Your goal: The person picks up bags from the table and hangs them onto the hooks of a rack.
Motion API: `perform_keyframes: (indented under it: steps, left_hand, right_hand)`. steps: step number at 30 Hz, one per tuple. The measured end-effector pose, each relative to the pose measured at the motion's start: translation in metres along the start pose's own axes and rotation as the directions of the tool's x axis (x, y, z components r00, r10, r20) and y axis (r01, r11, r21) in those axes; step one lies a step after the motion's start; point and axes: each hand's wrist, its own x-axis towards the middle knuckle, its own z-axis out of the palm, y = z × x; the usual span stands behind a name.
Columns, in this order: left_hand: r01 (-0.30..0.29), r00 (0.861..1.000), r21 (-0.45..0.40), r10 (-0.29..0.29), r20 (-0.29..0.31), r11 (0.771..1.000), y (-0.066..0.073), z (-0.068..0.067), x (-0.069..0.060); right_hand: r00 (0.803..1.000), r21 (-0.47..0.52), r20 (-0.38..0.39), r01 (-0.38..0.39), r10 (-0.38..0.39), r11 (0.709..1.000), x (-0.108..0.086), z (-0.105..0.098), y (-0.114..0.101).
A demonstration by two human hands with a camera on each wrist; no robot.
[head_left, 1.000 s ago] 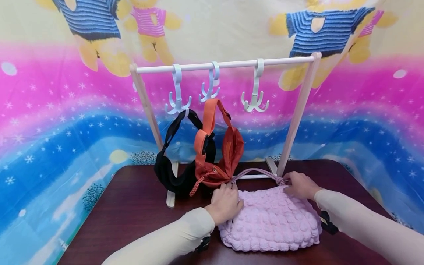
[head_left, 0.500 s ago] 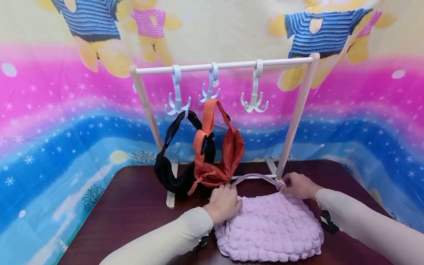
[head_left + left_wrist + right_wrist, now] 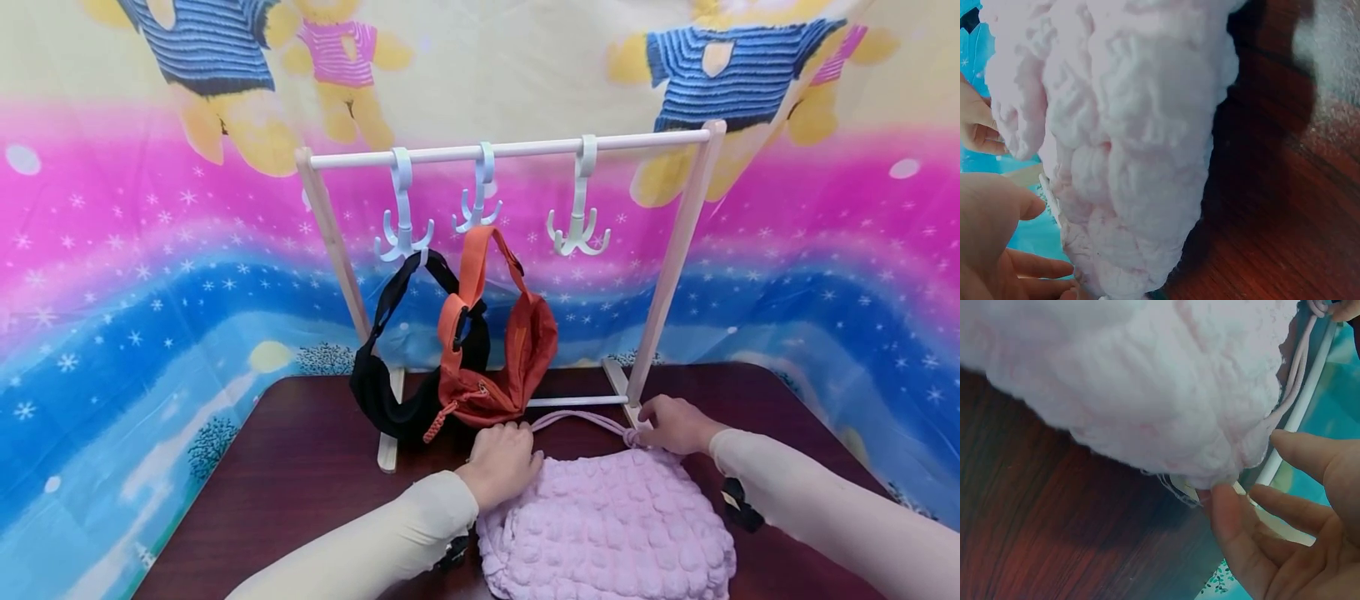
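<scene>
A puffy pale pink handbag (image 3: 607, 525) lies on the dark wooden table in front of me. My left hand (image 3: 501, 465) holds its upper left corner from above. At the upper right corner, my right hand (image 3: 675, 425) grips the bag beside the knotted cord strap (image 3: 577, 417). In the right wrist view, the thumb and fingers (image 3: 1229, 519) stand on either side of the bag's corner. The left wrist view shows the left fingers (image 3: 1041, 265) meeting the bag's edge, with their tips partly hidden.
Behind the handbag stands a wooden rack (image 3: 667, 275) with several-pronged hooks (image 3: 577, 225) on its bar. A black bag (image 3: 397, 400) and an orange bag (image 3: 495, 375) hang at its left and middle. A patterned cloth (image 3: 150, 333) surrounds the table (image 3: 255, 492).
The pink handbag has shifted toward me, its lower edge now running past the bottom of the head view. Its strap has sunk lower. Both hands have moved only slightly.
</scene>
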Motion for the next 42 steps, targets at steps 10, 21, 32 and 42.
perform_keyframes:
  steps: [10,21,32,42]
  left_hand:
    - [-0.054,0.997,0.004,0.053,0.049,0.999,-0.005,-0.002,0.001]
    - [-0.118,0.986,-0.116,0.130,0.103,0.986,-0.014,-0.016,0.006]
    - [-0.119,0.985,-0.098,0.130,0.113,0.988,-0.017,-0.011,0.010]
    - [-0.123,0.982,-0.076,0.132,0.133,0.990,-0.020,-0.009,0.011]
  right_hand:
    - [0.994,0.078,0.110,-0.032,0.024,0.996,0.000,0.010,0.008]
    - [0.990,-0.012,0.098,0.100,-0.099,0.995,0.007,0.014,0.010]
    - [0.993,0.024,0.100,0.068,-0.070,0.997,0.005,0.015,0.006]
    - [0.993,0.030,0.098,0.065,-0.068,0.997,0.007,0.015,0.006]
